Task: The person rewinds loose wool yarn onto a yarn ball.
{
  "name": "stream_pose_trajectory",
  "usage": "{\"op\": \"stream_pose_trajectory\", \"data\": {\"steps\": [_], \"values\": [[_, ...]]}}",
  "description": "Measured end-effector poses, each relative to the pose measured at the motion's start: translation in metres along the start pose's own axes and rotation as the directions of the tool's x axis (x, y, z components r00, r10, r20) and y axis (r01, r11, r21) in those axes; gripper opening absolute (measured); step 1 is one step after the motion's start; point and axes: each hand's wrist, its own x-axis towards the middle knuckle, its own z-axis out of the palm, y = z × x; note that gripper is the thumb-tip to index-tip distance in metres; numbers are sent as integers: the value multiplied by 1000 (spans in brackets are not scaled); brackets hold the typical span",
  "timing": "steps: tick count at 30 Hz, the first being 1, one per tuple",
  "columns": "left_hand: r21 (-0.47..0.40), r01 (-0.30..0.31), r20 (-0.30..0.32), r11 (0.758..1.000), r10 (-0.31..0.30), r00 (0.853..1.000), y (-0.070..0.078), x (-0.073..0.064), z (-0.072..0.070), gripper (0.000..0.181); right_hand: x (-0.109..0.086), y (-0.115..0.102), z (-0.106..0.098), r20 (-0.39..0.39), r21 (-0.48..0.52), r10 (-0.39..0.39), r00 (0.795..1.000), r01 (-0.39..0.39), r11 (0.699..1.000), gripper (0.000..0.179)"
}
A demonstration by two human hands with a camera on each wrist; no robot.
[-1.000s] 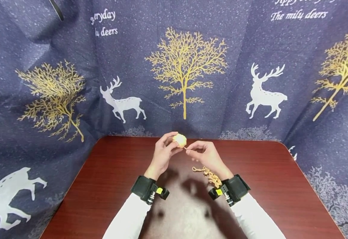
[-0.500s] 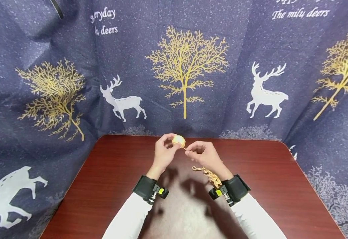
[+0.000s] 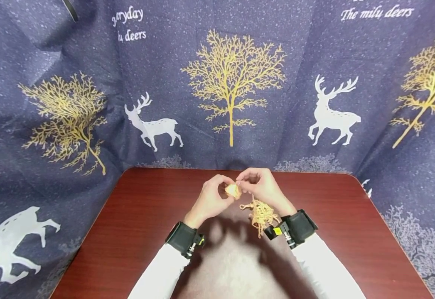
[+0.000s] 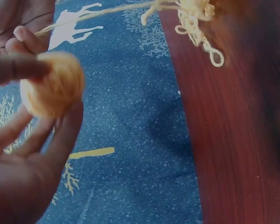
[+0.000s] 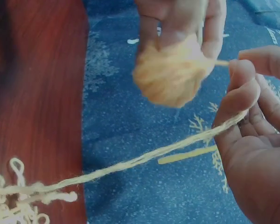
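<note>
Compared with half a second ago, a small ball of pale yellow yarn (image 3: 233, 191) sits lower and farther right, nearer the person. The left hand (image 3: 211, 197) holds it, thumb and fingers curled around its sides. The right hand (image 3: 263, 185) has shifted from the ball's lower right to its upper right; its thumb and fingertips are closed in a pinch on a strand of yarn (image 5: 149, 156). That strand runs from these fingers down to a loose, looping yarn pile (image 3: 263, 214), which now shows more fully beside the right wrist.

The ball is held up, between the two hands, toward the far edge of a reddish-brown wooden table (image 3: 146, 207). Just past that edge hangs a dark blue cloth (image 3: 254, 153) printed with white deer and golden trees. Wood surface stretches widely left and right of the forearms, out to rounded far corners. The pile lies below the right hand, close to its black wrist strap (image 3: 301, 227).
</note>
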Motion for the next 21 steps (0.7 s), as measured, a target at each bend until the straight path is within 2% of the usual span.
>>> {"op": "stream_pose_trajectory", "data": {"steps": [2,5,7,9,12,15,17,19,21], "values": [[-54,-26,65,998,29,997,3,-2,-1,36,1,-1,-4,-1,36,4,1000,-4,999,9],[-184,-25,141,983,52,989,8,-4,-3,40,2,1,-8,-2,97,26,1000,-26,995,10],[-276,-16,172,961,66,983,11,-5,-4,42,2,2,-9,6,136,45,999,-45,990,13],[-379,-10,176,925,82,981,14,-5,-6,44,2,4,-10,17,170,55,998,-57,984,15],[-501,-28,123,865,103,987,19,-4,-7,45,2,8,-10,33,205,53,998,-59,977,18],[-600,-80,17,796,112,994,23,-2,-8,44,1,12,-9,40,226,45,998,-53,973,15],[-657,-115,-63,745,98,993,24,0,-8,44,-1,14,-6,41,231,49,998,-57,971,13],[-693,-145,-139,706,66,988,26,3,-9,44,-3,15,-3,35,227,55,998,-62,972,13],[-707,-158,-207,689,13,978,28,6,-8,45,-5,16,2,27,217,58,998,-63,974,13]]}}
